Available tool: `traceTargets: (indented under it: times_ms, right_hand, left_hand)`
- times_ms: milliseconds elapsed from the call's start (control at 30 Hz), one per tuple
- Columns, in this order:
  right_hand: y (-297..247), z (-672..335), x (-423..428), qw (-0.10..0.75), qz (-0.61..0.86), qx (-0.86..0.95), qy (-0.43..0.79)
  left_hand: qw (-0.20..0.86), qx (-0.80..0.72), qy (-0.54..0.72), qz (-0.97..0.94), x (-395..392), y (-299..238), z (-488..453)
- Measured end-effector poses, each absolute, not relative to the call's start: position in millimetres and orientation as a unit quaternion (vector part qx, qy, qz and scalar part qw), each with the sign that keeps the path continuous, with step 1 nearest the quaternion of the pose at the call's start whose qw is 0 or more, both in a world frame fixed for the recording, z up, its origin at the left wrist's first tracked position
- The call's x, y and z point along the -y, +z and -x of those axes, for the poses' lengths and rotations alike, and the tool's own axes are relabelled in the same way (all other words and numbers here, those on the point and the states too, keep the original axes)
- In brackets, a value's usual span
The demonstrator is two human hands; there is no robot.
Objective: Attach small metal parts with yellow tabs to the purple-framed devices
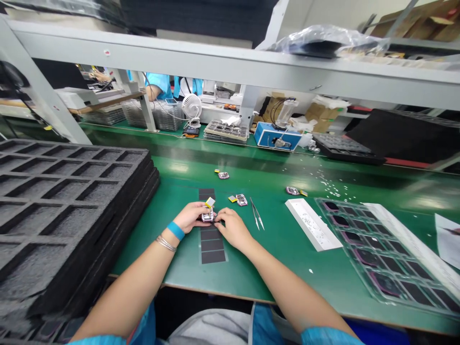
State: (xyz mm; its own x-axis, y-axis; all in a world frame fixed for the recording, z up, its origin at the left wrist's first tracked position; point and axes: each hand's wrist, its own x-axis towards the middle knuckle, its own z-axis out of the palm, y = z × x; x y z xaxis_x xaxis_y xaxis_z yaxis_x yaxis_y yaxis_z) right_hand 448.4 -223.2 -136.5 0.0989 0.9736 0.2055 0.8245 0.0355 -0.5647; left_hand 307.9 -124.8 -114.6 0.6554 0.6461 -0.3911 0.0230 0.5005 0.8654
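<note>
My left hand (193,217) pinches a small open smartwatch case (207,214) by its left side. A silver battery with yellow edges (210,202) stands tilted up from the case. At the case's right edge, my right hand (232,227) has its thumb and fingers pressed together; a dark bit shows at the fingertips, too small to name. Beneath both hands lies a strip of dark rectangular pads (212,245) on the green bench. Right of them are another open watch case (241,200) with its battery and a pair of metal tweezers (256,213).
Stacked black foam trays (140,191) rise at the left. A white block with small scraps (312,225) and a clear compartment tray (381,298) lie to the right. More watch cases sit farther back. Behind are a fan (191,105), a blue device (275,136) and a co-worker's sleeve (160,85).
</note>
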Motion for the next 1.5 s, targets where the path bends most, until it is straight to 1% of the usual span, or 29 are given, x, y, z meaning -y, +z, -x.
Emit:
traceTargets:
  times_ms: [300,400,533,600,667,733,767,833,967,1133,1367,1433,1500]
  right_hand:
    - [-138,-446,212,0.293,0.718,0.613,0.152]
    - [-141,-444,213,0.294,0.704,0.634,0.126]
    - [-136,-444,226,0.307,0.635,0.705,0.072]
    - [-130,-445,232,0.35,0.598,0.719,0.059]
    - [-124,-447,235,0.435,0.571,0.693,0.064]
    - [-120,-449,234,0.517,0.563,0.636,0.105]
    - [-120,-450,233,0.542,0.566,0.606,0.137]
    - [-121,-452,229,0.563,0.575,0.557,0.205]
    - [-124,-455,224,0.566,0.568,0.519,0.297]
    - [-121,-454,224,0.552,0.562,0.524,0.325]
    - [-125,-451,224,0.525,0.576,0.557,0.286]
    - [-126,-449,225,0.51,0.589,0.575,0.249]
    - [-125,-447,227,0.483,0.599,0.61,0.187]
  left_hand:
    - [0.781,-0.376,0.218,-0.448,127,-113,-309]
    - [0.78,-0.38,0.216,-0.448,127,-113,-309]
    - [0.781,-0.381,0.213,-0.447,125,-114,-309]
    - [0.782,-0.374,0.214,-0.451,125,-114,-309]
    - [0.776,-0.369,0.222,-0.461,127,-115,-310]
    - [0.763,-0.369,0.24,-0.473,129,-116,-312]
    - [0.759,-0.368,0.245,-0.478,131,-116,-313]
    - [0.758,-0.362,0.243,-0.485,134,-115,-316]
    - [0.761,-0.349,0.215,-0.504,139,-115,-318]
    - [0.761,-0.345,0.211,-0.507,141,-117,-319]
    - [0.764,-0.344,0.205,-0.505,140,-117,-320]
    - [0.768,-0.345,0.205,-0.5,141,-118,-319]
    - [0.778,-0.345,0.205,-0.484,141,-119,-319]
